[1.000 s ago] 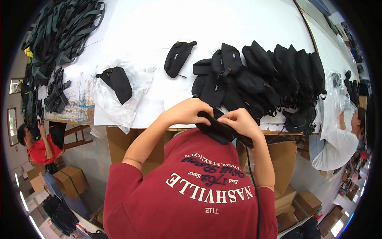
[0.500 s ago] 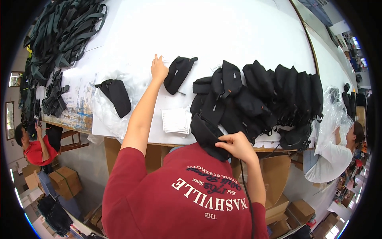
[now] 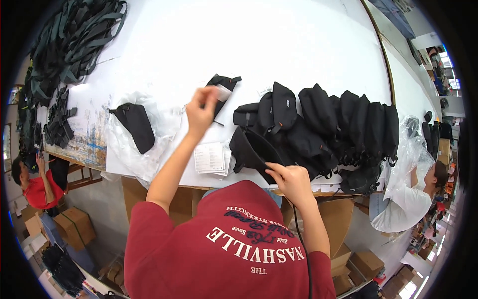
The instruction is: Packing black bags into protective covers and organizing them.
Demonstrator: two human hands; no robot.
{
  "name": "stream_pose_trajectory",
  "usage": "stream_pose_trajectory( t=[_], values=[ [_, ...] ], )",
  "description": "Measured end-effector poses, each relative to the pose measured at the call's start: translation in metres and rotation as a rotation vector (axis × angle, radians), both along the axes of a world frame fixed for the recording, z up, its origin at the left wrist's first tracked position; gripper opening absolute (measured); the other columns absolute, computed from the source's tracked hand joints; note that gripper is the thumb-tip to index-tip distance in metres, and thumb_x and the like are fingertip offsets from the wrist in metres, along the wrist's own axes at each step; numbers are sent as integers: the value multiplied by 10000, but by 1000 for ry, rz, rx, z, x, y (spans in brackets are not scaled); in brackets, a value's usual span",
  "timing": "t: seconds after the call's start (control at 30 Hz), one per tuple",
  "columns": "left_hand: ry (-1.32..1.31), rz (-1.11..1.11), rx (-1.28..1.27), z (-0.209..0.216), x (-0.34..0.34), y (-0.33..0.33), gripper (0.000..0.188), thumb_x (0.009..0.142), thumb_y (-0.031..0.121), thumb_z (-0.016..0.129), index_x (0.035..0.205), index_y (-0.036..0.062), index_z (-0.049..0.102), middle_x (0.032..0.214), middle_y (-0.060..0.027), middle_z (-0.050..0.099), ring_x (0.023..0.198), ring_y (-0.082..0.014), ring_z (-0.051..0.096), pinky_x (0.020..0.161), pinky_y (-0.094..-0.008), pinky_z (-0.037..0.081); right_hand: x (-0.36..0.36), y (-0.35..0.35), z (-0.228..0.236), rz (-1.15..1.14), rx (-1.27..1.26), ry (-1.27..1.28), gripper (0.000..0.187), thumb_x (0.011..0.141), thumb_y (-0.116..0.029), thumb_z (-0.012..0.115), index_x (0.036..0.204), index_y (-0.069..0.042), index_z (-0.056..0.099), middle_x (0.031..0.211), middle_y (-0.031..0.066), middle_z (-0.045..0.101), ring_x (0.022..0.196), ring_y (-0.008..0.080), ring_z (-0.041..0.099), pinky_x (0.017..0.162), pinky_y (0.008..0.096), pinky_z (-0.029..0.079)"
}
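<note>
My right hand (image 3: pixel 294 183) pinches the rim of a black fabric pouch (image 3: pixel 240 149) at the table's near edge, and the pouch's mouth gapes. Raised over the table, my left hand (image 3: pixel 201 112) is slightly blurred, its fingers closed on a small whitish translucent packet (image 3: pixel 223 93). Behind that hand lies another black pouch (image 3: pixel 230 82), partly covered. White printed cards (image 3: pixel 209 158) are stacked just left of the pouch I hold. On the right, several black pouches (image 3: pixel 318 107) are heaped and lined up.
A single black pouch (image 3: pixel 137 127) rests on crumpled clear plastic (image 3: pixel 162 117) at left. Dark straps (image 3: pixel 74 40) pile up at the far left of the white table (image 3: pixel 259 40). One person in red (image 3: pixel 42 187) sits left, another in white (image 3: pixel 401 207) right. Cardboard boxes (image 3: pixel 74 226) stand below.
My left hand has drawn back toward me from beyond the lone pouch and now shows a small packet. The pouch in my right hand has moved slightly away from my body, its mouth wider.
</note>
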State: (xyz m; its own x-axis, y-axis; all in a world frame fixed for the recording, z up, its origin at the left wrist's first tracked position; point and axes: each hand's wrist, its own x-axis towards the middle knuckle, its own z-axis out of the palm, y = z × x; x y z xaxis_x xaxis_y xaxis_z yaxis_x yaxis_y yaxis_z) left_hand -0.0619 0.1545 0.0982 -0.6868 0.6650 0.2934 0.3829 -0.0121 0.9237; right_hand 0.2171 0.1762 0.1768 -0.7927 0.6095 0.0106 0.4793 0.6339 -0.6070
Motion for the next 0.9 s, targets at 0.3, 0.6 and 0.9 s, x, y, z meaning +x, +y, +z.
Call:
stream_pose_trajectory(
  t=[0.3, 0.6, 0.9],
  values=[
    [235, -298, 85, 48, 67, -66, 464, 737, 244, 744, 1125, 66, 563, 1315, -146, 406, 1215, -268, 398, 1006, -372, 314, -12, -10, 11, 76, 157, 79, 146, 755, -150, 701, 888, -89, 691, 525, 79, 538, 444, 215, 525, 443, 315, 393],
    [-1410, -254, 70, 37, 121, -99, 439, 791, 143, 720, 1156, -11, 528, 1087, -77, 602, 1023, -171, 570, 907, -310, 444, -24, -30, 24, -101, -26, 272, 135, 779, -111, 695, 902, -54, 683, 537, 91, 544, 429, 165, 517, 436, 271, 381],
    [-1316, -289, 226, 62, 121, -89, 354, 796, 68, 697, 1114, 7, 553, 1035, -79, 626, 957, -165, 601, 855, -297, 484, -3, -49, -1, -438, -623, 601, 146, 944, -163, 533, 914, -21, 549, 525, -86, 425, 468, -33, 307, 432, 195, 160]
  ],
)
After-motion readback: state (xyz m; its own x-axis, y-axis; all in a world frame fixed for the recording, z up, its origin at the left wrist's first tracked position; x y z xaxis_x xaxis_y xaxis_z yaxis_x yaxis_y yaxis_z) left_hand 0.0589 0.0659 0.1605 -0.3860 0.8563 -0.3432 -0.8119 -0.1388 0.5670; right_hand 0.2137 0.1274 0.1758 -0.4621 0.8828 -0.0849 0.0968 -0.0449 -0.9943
